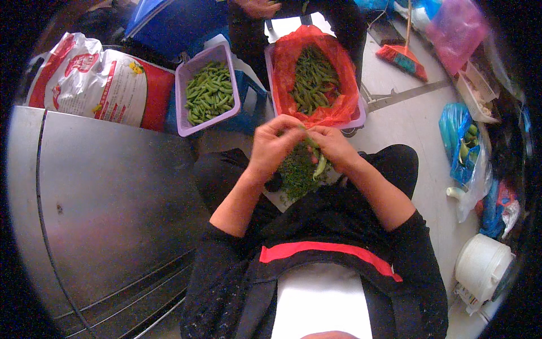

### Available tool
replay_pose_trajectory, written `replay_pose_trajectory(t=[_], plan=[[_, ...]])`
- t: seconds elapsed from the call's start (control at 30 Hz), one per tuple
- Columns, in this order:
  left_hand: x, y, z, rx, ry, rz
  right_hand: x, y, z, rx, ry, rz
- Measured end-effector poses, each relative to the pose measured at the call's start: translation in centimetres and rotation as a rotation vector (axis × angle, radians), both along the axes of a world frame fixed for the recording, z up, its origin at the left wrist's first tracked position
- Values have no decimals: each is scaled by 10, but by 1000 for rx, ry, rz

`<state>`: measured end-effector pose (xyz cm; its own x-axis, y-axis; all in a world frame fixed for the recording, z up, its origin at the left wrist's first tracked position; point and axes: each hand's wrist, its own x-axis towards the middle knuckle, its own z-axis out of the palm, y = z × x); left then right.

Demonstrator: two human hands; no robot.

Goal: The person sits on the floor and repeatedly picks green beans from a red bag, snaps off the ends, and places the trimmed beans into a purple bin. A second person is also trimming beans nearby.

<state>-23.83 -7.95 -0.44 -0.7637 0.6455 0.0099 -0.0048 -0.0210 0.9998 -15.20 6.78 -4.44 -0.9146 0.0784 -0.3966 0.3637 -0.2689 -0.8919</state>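
Observation:
My hands meet in front of my lap, near the front rim of a lilac basket (360, 116). My right hand (336, 146) grips green pea pods (320, 166), which hang down below its fingers. The fingers of my left hand (275, 142) are blurred and pinch the upper end of a pod between the two hands. Beneath them lies a heap of fine green trimmings (298, 176) on the floor. In the lilac basket a red plastic bag (284, 72) stands open around many pods (315, 80).
A second lilac basket (181, 93) of pods (210, 93) stands left. Beside me is a metal cabinet (114, 182), with printed sacks (123, 91) behind it. Another person's hand (258, 7) shows opposite. On the right are a broom (402, 61), a blue bag (455, 123) and a white bucket (480, 265).

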Motion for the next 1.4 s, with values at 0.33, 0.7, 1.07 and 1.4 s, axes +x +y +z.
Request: replay_pose_trajectory(t=[0.33,0.7,1.07,1.4], plan=[[-18,-7,-16,-89,-406,208,7,-6,15,574,383,21],[-17,-3,-24,-145,-665,-187,7,1,20,875,644,18],[-19,-13,-11,-322,-581,-282,7,9,14,1120,683,31],[-26,-10,3,241,-332,228,3,19,28,4,39,-190]])
